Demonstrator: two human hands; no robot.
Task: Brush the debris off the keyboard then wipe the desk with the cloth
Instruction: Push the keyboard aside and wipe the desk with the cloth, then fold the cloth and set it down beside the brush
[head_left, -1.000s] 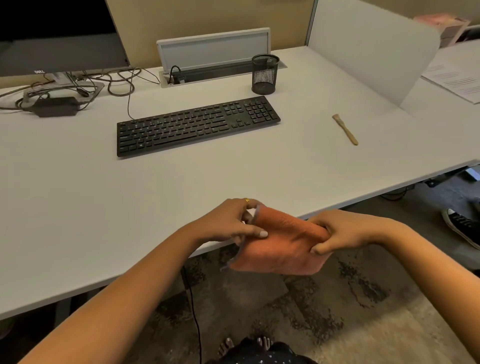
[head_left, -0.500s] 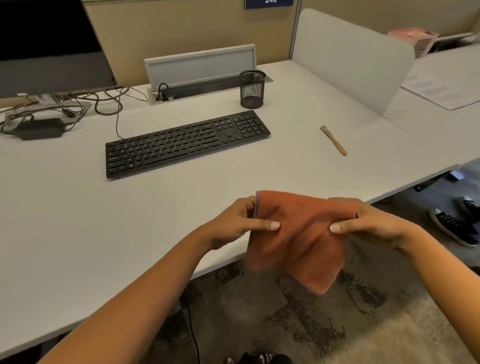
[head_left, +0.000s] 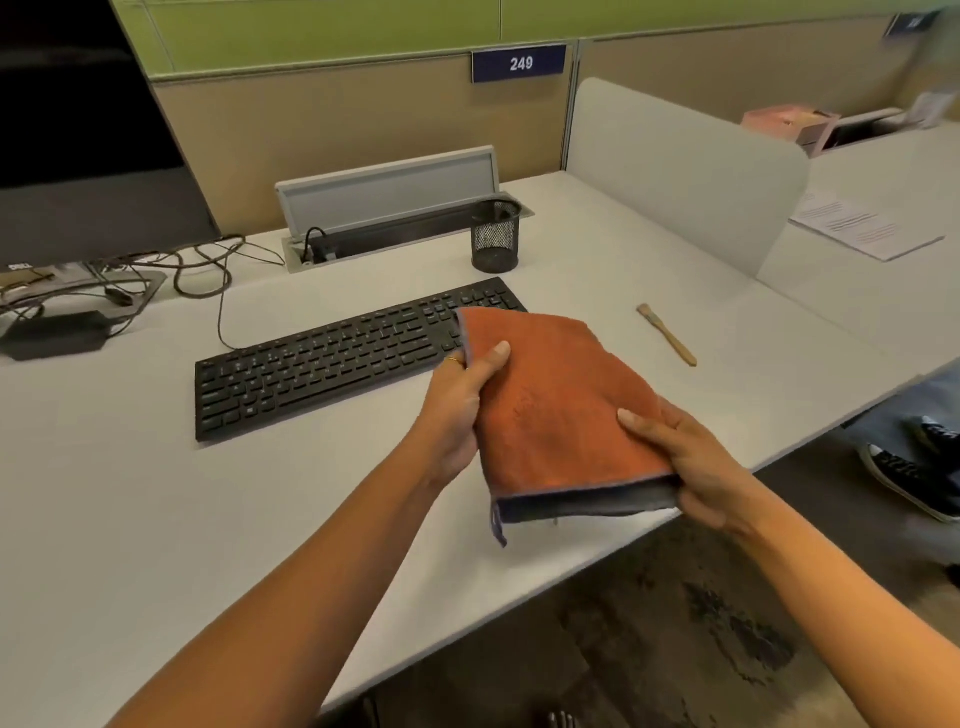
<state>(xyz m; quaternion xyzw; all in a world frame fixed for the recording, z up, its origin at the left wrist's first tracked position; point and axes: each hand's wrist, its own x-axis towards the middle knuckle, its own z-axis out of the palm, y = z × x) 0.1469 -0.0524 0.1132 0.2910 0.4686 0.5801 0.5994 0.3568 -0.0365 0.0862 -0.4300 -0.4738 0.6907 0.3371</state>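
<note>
An orange cloth (head_left: 556, 410) with a dark blue underside is held folded and flat above the white desk (head_left: 156, 509). My left hand (head_left: 460, 410) grips its left edge, thumb on top. My right hand (head_left: 691, 457) grips its near right corner, thumb on top and fingers below. The cloth's far corner covers the right end of the black keyboard (head_left: 322, 364), which lies on the desk behind it. A small wooden brush (head_left: 667, 335) lies on the desk to the right of the keyboard, away from both hands.
A black mesh pen cup (head_left: 495, 236) stands behind the keyboard, by an open cable tray (head_left: 389, 213). A monitor (head_left: 88, 145) and tangled cables (head_left: 171, 267) fill the back left. A grey divider (head_left: 680, 176) bounds the right side. A person's shoes (head_left: 914, 462) are on the floor, right.
Both hands have raised the cloth from the desk's front edge and carried it forward over the desk. It now lies spread flat and folded instead of hanging. The camera has tilted up.
</note>
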